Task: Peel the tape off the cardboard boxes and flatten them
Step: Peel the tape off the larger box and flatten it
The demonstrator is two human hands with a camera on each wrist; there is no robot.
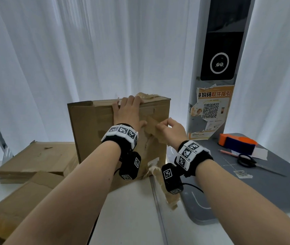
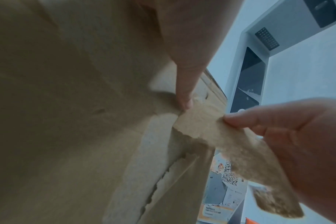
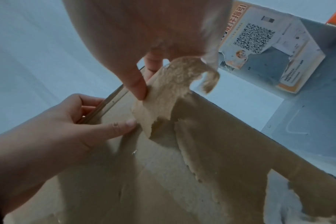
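Fingers of the right hand (image 1: 171, 128) pinch the tape (image 1: 152, 123), peeled rightward; left hand (image 1: 129, 112) curls over the upright box (image 1: 91, 124).

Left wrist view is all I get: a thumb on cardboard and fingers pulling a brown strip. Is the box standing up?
Observer: Yes, the box stands upright on a white table.
Operator: Where are that thumb's other fingers?
Observer: The left hand reaches up the front, fingers hooked over the top edge.
Operator: Anything else out there?
Observer: Flattened cardboard lies stacked left of the box.
Operator: Any tools?
Observer: Black scissors lie on a grey mat to the right, untouched; the right hand pinches the tape.
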